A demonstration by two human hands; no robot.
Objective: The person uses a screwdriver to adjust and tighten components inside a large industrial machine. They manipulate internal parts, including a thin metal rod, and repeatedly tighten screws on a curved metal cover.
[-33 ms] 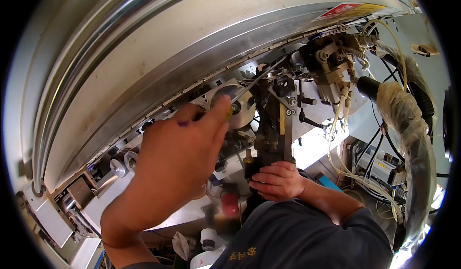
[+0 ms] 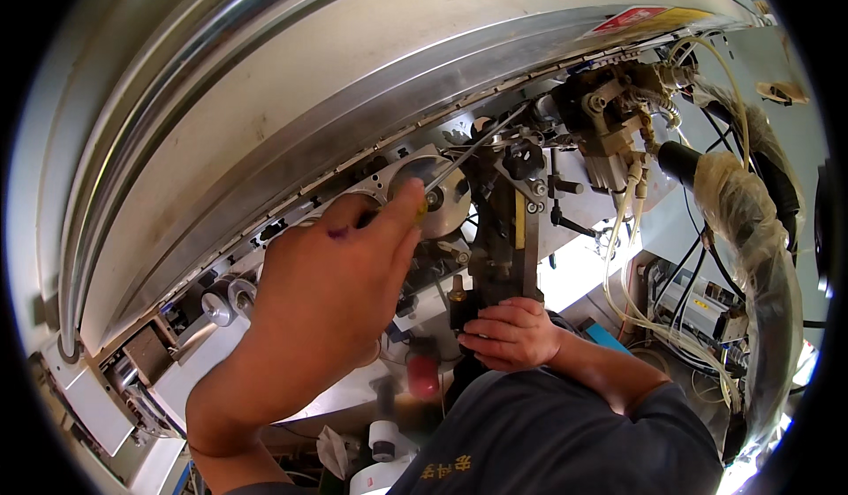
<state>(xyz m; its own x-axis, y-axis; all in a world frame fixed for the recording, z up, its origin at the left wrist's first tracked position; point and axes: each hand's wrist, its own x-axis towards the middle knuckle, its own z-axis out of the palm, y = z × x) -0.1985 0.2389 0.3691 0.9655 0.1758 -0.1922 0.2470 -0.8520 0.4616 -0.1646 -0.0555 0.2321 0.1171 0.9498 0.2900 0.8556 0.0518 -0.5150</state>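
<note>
My left hand point(image 2: 340, 265) is closed around a screwdriver point(image 2: 477, 149), of which a long thin metal shaft and a bit of yellowish handle show. Its shaft slants up to the right across the machine, and the tip ends among small parts beside a valve-like assembly, where contact cannot be made out. Behind the fingers sits a round metal disc point(image 2: 450, 196) with a central bolt. My right hand point(image 2: 508, 333) is wrapped over the near end of a dark upright metal bar point(image 2: 503, 270). A brass-coloured fitting point(image 2: 457, 289) stands just left of those fingers.
A long pale machine cover point(image 2: 291, 115) arches over the far side. At the right hang a plastic-wrapped hose bundle point(image 2: 760, 256) and thin clear tubes point(image 2: 611, 270). A black knob point(image 2: 523, 159) juts out near the shaft. Below lies a red rounded object point(image 2: 423, 376).
</note>
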